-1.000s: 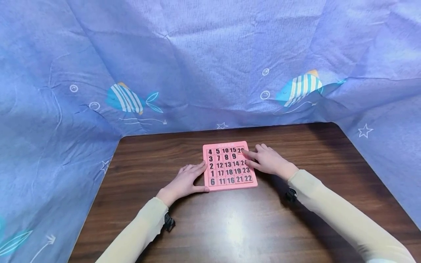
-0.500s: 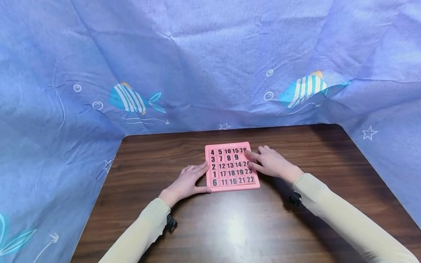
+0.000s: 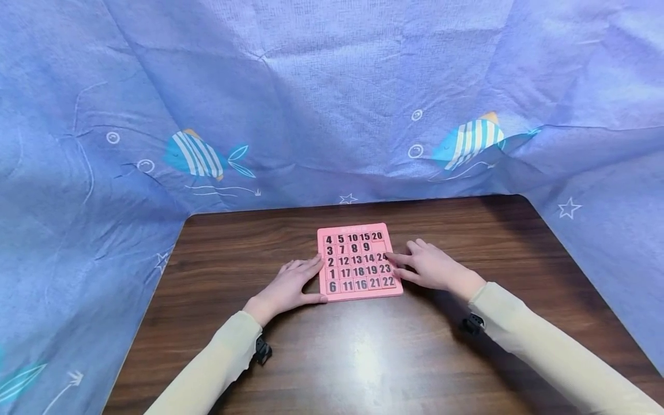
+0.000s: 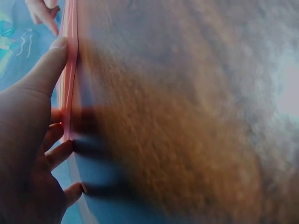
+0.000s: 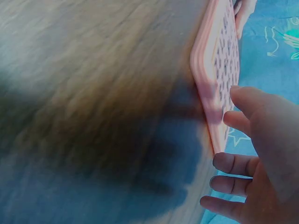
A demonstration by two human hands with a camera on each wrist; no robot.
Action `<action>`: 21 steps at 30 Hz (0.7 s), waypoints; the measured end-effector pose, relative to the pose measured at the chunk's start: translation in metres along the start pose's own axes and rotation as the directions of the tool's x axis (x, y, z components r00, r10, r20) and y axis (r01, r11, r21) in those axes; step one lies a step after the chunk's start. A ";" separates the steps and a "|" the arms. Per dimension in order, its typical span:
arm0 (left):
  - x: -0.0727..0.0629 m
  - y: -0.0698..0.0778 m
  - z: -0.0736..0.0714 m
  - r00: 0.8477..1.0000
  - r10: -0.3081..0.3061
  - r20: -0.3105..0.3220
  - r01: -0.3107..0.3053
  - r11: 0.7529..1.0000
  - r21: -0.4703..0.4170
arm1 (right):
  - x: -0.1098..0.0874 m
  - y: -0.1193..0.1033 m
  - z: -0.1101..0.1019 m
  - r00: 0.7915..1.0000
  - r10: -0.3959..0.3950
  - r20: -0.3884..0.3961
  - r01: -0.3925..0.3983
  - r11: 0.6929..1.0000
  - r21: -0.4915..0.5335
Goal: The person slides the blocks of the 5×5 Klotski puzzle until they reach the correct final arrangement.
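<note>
A pink sliding number puzzle (image 3: 363, 296) lies flat on the table, its black-numbered tiles in rows. The vacant cell (image 3: 379, 246) is at the right end of the second row, below tile 20 (image 3: 377, 236). My left hand (image 3: 282, 288) rests against the puzzle's left side, index finger on the edge and thumb at the near corner. From the right, my right hand (image 3: 433, 268) reaches in with its index fingertip on tile 24 (image 3: 381, 257). Its thumb is beside the right rim near tile 23 (image 3: 385, 268). In the right wrist view, the other fingers (image 5: 233, 163) spread outside the frame.
The dark wooden table (image 3: 332, 357) extends around the puzzle, with a bright glare in front. A blue curtain (image 3: 332, 104) printed with fish hangs behind its far edge. Each wrist carries a black camera strap (image 3: 262, 350).
My right hand has drawn back toward me along the puzzle's right side, its index finger going from tile 20 to tile 24. The left hand keeps its place on the puzzle.
</note>
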State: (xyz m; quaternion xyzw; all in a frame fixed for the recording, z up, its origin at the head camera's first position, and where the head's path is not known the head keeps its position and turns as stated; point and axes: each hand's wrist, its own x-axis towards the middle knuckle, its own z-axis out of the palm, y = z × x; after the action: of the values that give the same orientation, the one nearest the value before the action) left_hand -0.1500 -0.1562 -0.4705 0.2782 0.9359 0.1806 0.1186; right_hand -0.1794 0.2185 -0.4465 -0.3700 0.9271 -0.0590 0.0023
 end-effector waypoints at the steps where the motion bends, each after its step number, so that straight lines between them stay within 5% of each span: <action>1: 0.000 0.000 0.000 1.000 0.000 0.003 0.000 1.000 0.005 | -0.001 0.001 0.001 1.000 0.001 0.001 -0.001 1.000 0.002; 21: 0.000 -0.001 0.003 0.999 0.038 -0.029 -0.036 0.998 0.059 | 0.006 0.014 0.010 1.000 0.011 0.010 -0.011 1.000 0.023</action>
State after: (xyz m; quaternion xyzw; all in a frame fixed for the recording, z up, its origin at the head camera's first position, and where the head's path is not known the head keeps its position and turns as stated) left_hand -0.1494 -0.1559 -0.4739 0.2962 0.9371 0.1598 0.0929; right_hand -0.1931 0.2230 -0.4579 -0.3653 0.9283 -0.0680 0.0117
